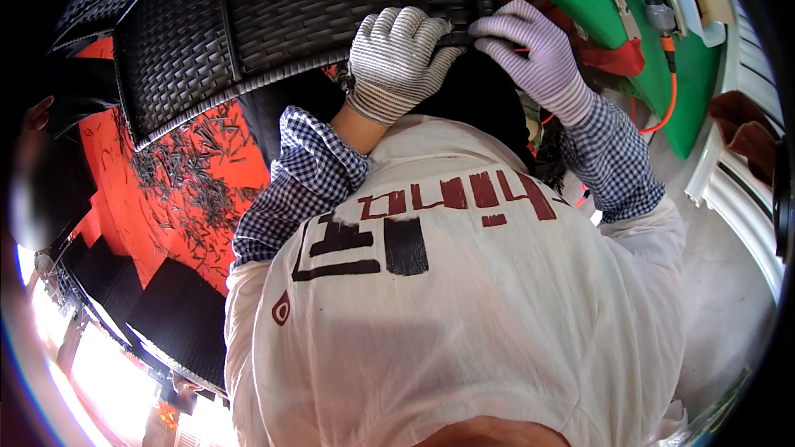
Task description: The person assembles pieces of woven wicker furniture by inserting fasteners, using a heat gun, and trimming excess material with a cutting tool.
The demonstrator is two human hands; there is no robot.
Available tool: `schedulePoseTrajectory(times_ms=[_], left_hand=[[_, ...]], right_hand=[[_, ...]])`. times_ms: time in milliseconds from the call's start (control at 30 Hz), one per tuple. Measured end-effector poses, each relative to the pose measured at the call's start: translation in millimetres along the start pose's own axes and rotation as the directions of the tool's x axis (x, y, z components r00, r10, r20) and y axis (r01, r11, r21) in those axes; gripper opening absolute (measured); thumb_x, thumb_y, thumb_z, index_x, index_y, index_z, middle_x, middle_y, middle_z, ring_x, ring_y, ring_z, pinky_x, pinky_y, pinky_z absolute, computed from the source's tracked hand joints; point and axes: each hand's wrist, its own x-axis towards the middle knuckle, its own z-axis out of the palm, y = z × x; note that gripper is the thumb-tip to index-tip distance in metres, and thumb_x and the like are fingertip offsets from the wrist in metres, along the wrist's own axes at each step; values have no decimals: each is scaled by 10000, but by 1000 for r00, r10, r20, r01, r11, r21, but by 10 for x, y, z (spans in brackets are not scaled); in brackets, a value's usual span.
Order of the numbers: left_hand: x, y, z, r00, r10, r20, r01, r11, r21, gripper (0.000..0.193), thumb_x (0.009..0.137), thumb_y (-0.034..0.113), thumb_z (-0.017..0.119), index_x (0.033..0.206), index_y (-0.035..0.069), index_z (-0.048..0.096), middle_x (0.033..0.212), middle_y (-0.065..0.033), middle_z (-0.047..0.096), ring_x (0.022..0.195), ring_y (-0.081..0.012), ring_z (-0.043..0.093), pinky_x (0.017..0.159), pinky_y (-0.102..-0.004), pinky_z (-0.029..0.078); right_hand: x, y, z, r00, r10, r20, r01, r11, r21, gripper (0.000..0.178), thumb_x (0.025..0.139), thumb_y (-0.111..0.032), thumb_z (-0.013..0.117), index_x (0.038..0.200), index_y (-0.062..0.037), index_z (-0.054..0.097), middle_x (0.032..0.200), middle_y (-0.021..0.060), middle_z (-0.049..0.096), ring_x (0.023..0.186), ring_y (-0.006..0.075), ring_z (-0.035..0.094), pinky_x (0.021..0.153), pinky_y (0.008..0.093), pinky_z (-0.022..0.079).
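Observation:
A large black woven wicker panel (331, 12) with a braided edge spans the top of the view, above my lap. My left hand (393, 66), in a striped work glove, is closed over the panel's near edge, its thumb stretched along the rim toward the right. At the panel's near right corner is my right hand (534, 58), also gloved. Its fingers are bent and drawn together at the corner; what they hold, if anything, is hidden. A small bit of red shows beneath those fingers.
Cut black strips (199, 165) litter a red sheet (124, 207) at the left. A second woven piece (103, 0) adjoins at the far left. On the right are a green board (687, 108), a grey tool (660, 16) with an orange cord (669, 103), and white rails (741, 190).

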Motion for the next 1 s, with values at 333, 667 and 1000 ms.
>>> schedulePoseTrajectory(times_ms=[333,667,1000], left_hand=[[316,6,-157,998,-35,-52,32,997,-65,334,700,294,881,916,119,695,873,-89,617,789,-308,611,720,-444,489],[156,132,-170,998,-19,-52,18,999,-26,352,723,286,884,953,119,676,873,-74,630,781,-291,633,700,-413,508],[273,114,-235,999,-19,-35,18,999,-31,335,731,284,887,930,115,676,820,-68,624,738,-298,624,672,-425,479]], right_hand=[[197,-106,-15,960,207,-189,-181,973,145,361,822,-102,817,1140,-47,655,908,96,654,740,199,626,722,334,541],[139,-72,29,672,655,345,-740,583,335,582,876,-398,800,1213,35,608,858,114,717,600,170,670,490,322,544],[285,72,131,701,520,488,-713,501,491,345,942,-326,722,1035,-11,619,764,50,644,573,145,627,483,300,539]])
